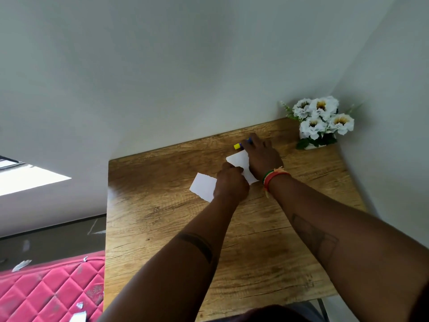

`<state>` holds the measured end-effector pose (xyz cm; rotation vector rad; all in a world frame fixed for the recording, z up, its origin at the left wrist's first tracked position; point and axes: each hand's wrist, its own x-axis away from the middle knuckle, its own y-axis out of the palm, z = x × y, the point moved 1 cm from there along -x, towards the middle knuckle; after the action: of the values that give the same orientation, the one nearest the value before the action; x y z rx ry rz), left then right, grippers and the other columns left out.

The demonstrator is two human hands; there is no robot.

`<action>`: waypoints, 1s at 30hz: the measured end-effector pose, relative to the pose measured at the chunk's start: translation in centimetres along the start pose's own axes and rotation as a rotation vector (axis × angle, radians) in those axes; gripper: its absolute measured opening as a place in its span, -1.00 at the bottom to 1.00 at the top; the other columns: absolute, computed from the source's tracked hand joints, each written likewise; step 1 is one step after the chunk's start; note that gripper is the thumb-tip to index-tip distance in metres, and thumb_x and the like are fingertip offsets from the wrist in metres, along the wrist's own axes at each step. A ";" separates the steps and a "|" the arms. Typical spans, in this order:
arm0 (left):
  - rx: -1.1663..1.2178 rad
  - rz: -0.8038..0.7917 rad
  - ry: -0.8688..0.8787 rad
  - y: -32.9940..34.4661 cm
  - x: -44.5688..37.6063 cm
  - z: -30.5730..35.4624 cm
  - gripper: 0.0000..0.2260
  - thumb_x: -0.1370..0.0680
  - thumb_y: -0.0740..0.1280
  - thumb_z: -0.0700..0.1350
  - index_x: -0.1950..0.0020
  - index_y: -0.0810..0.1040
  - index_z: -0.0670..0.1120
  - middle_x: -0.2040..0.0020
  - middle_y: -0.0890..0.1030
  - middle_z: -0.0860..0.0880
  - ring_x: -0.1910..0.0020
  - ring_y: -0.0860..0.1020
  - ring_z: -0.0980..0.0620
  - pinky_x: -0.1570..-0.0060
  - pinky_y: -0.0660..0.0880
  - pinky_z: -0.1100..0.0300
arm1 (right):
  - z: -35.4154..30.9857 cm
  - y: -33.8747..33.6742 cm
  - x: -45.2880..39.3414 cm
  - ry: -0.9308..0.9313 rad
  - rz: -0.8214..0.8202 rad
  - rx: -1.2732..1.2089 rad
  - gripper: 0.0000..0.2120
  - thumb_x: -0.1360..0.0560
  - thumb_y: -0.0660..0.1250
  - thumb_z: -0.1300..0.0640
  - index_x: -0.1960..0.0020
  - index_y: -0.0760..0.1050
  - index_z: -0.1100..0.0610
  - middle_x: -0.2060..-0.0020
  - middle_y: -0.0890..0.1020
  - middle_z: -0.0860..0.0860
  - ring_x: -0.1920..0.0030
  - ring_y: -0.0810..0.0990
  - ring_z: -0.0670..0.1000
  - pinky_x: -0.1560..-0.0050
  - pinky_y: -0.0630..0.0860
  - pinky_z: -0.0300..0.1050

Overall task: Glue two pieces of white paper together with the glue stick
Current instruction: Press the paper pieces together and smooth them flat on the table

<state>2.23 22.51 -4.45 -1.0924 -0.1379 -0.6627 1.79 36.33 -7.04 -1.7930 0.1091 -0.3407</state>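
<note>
Two torn pieces of white paper lie on the wooden table (162, 228). The nearer paper (203, 185) sits left of my left hand (231, 185), which is curled and presses down where the papers meet. The farther paper (239, 160) shows between both hands, partly hidden under them. My right hand (263, 156), with a red and green wristband, reaches past that paper and closes its fingers over the glue stick (238, 145). The stick lies near the table's far edge; only its yellow end and a little of its blue body show.
A white pot of white artificial flowers (321, 119) stands in the far right corner against the wall. Left of the table lies a pink quilted mattress (46, 291) with paper scraps on it. The table's left edge runs near x 460.
</note>
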 end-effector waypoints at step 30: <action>0.216 0.172 -0.056 0.1 -0.2 1.3 -0.76 -0.64 0.32 -0.20 -0.27 0.67 -0.09 -0.40 0.50 -0.13 -0.35 0.53 -0.11 -0.25 0.50 0.12 | 1.3 1.5 3.7 0.562 0.262 -0.486 -0.71 -0.56 0.31 0.02 -0.10 0.57 0.23 -0.01 0.66 0.21 -0.07 0.62 0.25 -0.08 0.56 0.06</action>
<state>2.45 23.77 -3.99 -0.9039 -0.1576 -0.4516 5.82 36.23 -8.16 -2.0762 0.8778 -0.6622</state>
